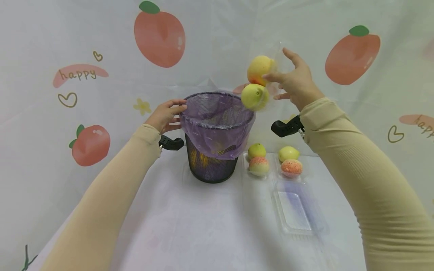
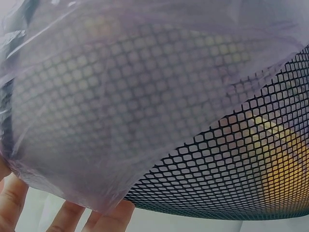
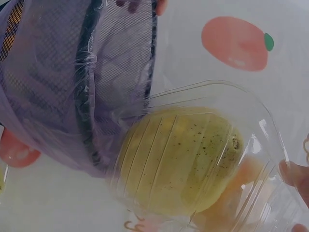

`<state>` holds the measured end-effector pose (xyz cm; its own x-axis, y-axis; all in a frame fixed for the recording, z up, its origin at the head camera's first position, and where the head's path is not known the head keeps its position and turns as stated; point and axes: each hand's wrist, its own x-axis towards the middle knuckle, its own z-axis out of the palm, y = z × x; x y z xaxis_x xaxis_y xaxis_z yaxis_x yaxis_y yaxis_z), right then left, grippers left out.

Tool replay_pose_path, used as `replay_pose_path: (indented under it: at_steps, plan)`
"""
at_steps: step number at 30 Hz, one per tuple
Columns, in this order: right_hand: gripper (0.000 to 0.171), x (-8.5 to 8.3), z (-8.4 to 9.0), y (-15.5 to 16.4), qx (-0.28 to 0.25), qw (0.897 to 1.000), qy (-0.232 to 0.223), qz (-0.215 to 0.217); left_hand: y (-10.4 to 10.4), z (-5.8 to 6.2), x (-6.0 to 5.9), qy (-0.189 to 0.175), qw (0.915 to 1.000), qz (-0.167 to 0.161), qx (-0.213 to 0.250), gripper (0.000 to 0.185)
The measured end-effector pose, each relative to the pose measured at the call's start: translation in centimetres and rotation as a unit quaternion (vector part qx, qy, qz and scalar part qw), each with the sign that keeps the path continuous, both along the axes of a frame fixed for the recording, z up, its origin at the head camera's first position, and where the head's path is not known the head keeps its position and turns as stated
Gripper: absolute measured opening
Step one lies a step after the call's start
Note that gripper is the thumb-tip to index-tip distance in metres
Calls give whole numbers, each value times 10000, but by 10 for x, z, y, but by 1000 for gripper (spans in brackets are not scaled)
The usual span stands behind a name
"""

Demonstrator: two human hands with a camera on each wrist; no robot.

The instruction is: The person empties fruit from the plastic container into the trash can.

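Right hand (image 1: 298, 84) pinches a clear tray (image 1: 271, 75) tilted over the mesh bin (image 1: 211, 150), two fruits (image 1: 255, 82) at its lip. Left hand (image 1: 166, 114) curls on the bin rim, steadying it. Tray looks thin, flexy, slick (hold edges, not walls). Two more fruit trays (image 1: 272, 163) sit on the counter (image 1: 190, 226).

Black mesh bin (image 1: 211, 165) w/ pale purple liner (image 1: 217, 124) showing thru. Clear tray (image 1: 271, 75) is carrying yellow-green fruit (image 1: 254, 96) & yellow-orange one (image 1: 259, 69). Desk (image 1: 203, 226) cloth is showing white; backdrop (image 1: 101, 37) white w/ red-orange fruit prints, pink "happy" lettering. Sleeves (image 1: 366, 169) are beige.
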<state>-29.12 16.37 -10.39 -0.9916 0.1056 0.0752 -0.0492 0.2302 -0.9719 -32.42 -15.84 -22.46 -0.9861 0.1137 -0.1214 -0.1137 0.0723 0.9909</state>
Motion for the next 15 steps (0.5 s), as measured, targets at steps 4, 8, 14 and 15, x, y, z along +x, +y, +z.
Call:
replay_pose_path:
  at_steps: [4, 8, 14, 15]
  plan:
    - [91, 0, 1, -3, 108, 9999, 41, 28, 0, 0, 0, -14, 10000, -3, 22, 50]
    - [91, 0, 1, -5, 253, 9996, 84, 18, 0, 0, 0, -5, 10000, 2, 22, 50]
    - [91, 0, 1, -10, 590, 9980, 242, -7, 0, 1, 0, -19, 10000, 30, 28, 51]
    - [91, 0, 1, -11, 642, 9976, 259, -12, 0, 1, 0, -24, 10000, 37, 32, 50]
